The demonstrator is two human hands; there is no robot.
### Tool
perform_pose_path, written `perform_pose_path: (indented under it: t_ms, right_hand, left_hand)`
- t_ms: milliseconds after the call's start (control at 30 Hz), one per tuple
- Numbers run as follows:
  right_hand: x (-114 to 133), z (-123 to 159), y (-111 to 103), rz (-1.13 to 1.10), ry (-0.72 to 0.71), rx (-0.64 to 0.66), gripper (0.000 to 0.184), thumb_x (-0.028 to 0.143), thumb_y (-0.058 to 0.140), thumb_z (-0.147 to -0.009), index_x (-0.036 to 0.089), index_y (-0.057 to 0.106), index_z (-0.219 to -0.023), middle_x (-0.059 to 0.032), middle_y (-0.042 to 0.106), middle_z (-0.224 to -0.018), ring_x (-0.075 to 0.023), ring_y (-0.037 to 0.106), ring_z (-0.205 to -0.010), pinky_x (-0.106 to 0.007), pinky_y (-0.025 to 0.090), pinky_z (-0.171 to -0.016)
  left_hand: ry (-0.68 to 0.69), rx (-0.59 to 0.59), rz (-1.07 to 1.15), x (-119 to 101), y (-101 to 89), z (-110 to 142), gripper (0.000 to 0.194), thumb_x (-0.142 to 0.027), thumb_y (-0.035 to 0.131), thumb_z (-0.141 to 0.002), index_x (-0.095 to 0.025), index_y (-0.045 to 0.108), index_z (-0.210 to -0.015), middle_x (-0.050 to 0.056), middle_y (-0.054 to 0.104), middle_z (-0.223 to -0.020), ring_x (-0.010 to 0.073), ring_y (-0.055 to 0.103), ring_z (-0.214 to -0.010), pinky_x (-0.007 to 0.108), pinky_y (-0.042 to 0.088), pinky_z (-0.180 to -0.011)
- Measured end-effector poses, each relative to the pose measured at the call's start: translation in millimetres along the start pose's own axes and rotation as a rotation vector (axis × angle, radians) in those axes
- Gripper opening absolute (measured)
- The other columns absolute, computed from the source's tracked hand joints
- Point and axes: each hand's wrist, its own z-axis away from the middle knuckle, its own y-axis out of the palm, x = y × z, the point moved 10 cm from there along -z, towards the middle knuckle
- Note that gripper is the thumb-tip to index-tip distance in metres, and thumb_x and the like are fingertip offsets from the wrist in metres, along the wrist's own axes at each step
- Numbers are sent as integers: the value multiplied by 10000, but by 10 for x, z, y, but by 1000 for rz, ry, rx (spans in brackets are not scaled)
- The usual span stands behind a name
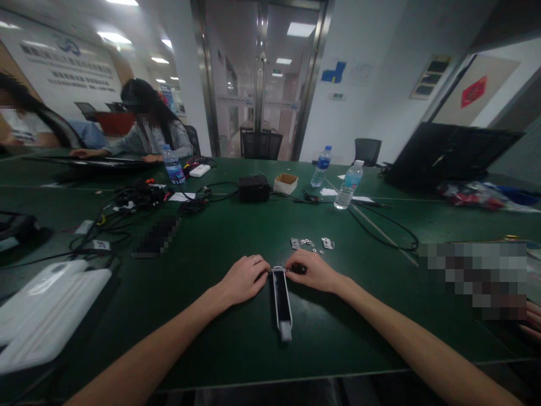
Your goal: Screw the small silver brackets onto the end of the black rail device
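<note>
On the green table (236, 349) lies a long narrow white frame (276, 301) with a dark inside and a grey block at its near end. My left hand (247, 277) is closed at the left of its far end, fingertips pinched together. Whatever they grip is too small to make out. At the other side of that end, my right hand (315, 272) is closed around a short black-handled tool (299, 268) that looks like a screwdriver, its thin tip pointing towards the frame. Just beyond this hand are small metal brackets (328, 243) and several small rings (308, 242).
Water bottles (349, 185), a black box (254, 188) and a small open carton (285, 184) stand farther back. Cables (141, 194) and white flat cases (51, 310) occupy the left. Another person (152, 121) sits across the table; someone's hand (533, 320) shows at the right edge.
</note>
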Motion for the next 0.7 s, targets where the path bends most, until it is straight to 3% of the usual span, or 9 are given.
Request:
perform_pose_path:
  t_ms: [700]
  right_hand:
    - [0,5,-7,-4,20,11,68,219,621,-812,170,649,-849,-40,651,-821,-150,581,-752,-273,483,-685]
  left_hand:
    - [-11,10,32,26,14,12,212,-225,439,-947,-173,593,-1083,51,595,-1044,192,569,-886,332,460,-775]
